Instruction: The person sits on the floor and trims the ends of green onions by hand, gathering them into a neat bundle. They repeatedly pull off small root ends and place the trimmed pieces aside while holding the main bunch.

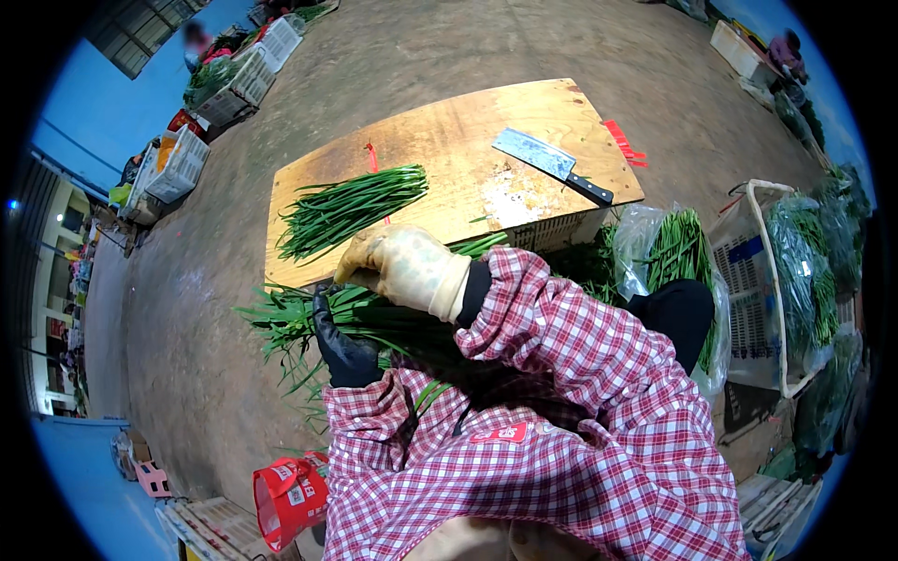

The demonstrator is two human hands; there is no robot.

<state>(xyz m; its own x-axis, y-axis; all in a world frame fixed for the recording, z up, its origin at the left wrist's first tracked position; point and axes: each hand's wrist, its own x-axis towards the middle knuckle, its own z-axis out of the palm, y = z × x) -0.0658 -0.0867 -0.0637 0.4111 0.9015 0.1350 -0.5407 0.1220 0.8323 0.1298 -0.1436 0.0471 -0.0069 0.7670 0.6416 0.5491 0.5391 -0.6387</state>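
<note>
My left hand [344, 354], in a black glove, grips a loose bunch of garlic chives [414, 326] over my lap, its thumb pointing up. My right hand [407, 270], in a stained cream glove, is bent over the same bunch with its fingertips close to the left thumb. Whether those fingertips pinch a leaf is hidden. Just beyond, a neat bundle of chives [358, 203] lies across a red tie strip [372, 158] on a wooden board [449, 147]. A cleaver [537, 154] with a black handle rests on the board's right part.
Red strips [623, 144] hang at the board's right edge. A plastic crate [558, 231] supports the board. At right are bagged chives [677, 249] and a white crate [751, 301]. A red bag [291, 498] stands at lower left. Other people sit by crates farther off.
</note>
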